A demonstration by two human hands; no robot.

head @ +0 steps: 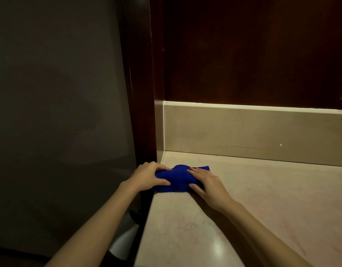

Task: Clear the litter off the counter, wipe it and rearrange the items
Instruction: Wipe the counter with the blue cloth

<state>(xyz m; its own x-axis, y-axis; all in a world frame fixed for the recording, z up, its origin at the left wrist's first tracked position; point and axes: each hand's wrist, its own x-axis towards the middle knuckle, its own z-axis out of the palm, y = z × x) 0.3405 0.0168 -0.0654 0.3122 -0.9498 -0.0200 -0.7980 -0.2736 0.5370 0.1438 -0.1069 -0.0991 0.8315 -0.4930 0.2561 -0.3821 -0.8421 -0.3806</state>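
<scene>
A folded blue cloth [180,179] lies at the tabletop's [253,199] far left corner, the left hand [150,176] curled around its left end and the right hand [206,183] pressing flat on its right end.

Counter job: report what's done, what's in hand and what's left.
Done, apparently: no litter shows on the visible counter. In hand: left hand and right hand both press the blue cloth at the left corner, so wiping is underway. Left: rearranging; no items are in view.
</scene>
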